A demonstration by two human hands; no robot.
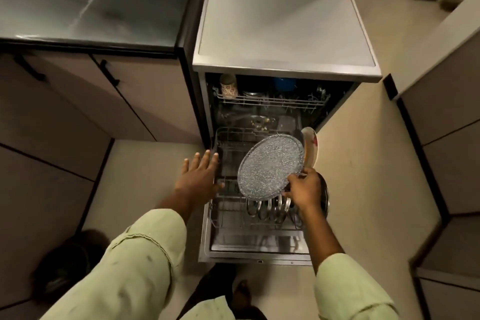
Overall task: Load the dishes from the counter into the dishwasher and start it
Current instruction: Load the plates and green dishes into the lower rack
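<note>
1. Above the pulled-out lower rack (228,205) of the open dishwasher (285,21), the right hand (305,188) pinches a speckled grey plate (270,166) by its near right rim, thumb on the face and fingers behind. The plate is in the air, not yet in any slot.
2. The left hand (198,175) is flat with straight, spread fingers and holds nothing. It lies at the rack's left edge; whether it actually touches the wire I cannot tell.
3. Loading looks well along. The upper rack (270,102) already holds a patterned cup (228,86) and some dark and blue items. A row of steel plates (267,208) stands on edge below, and a white plate (310,148) stands upright at the right side.
4. Still to do, by my judgement: seat this plate, push the rack in, close the door (259,244) and start the machine. How many dishes wait on the counter (91,0) is not shown.
5. The speckled plate is tilted, its face turned up and leftward toward the camera. It reads as an oval running from near-left to far-right, probably a round plate foreshortened.
</note>
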